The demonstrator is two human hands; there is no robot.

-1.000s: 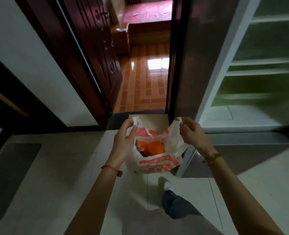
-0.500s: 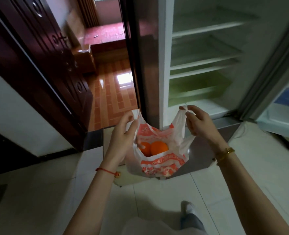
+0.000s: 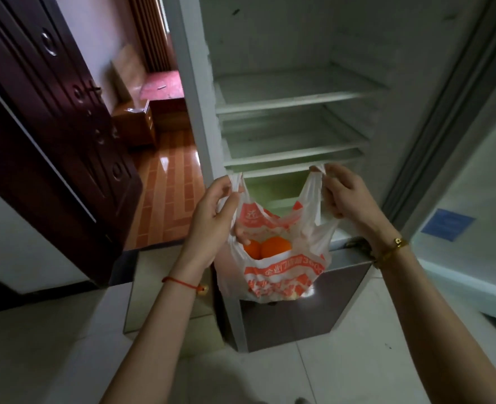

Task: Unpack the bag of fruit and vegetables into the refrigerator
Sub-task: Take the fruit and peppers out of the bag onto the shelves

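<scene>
A white plastic bag (image 3: pixel 281 275) with orange print hangs in front of the open refrigerator (image 3: pixel 299 91). My left hand (image 3: pixel 214 217) pinches its left handle and my right hand (image 3: pixel 345 196) pinches its right handle, holding the mouth apart. Two oranges (image 3: pixel 267 247) show inside; whatever lies under them is hidden. Behind the bag, the white refrigerator shelves (image 3: pixel 293 153) are bare, and a greenish drawer (image 3: pixel 273 189) sits just below them.
The refrigerator door (image 3: pixel 474 185) stands open at the right. A dark lower compartment front (image 3: pixel 293 319) is below the bag. A dark wooden door (image 3: pixel 51 118) is open at the left, leading to a room with a reddish floor. Pale floor tiles lie underfoot.
My view has swung right and up from the doorway onto the refrigerator interior. Both hands have raised the bag and pulled its handles wider apart, now level with the lower shelves.
</scene>
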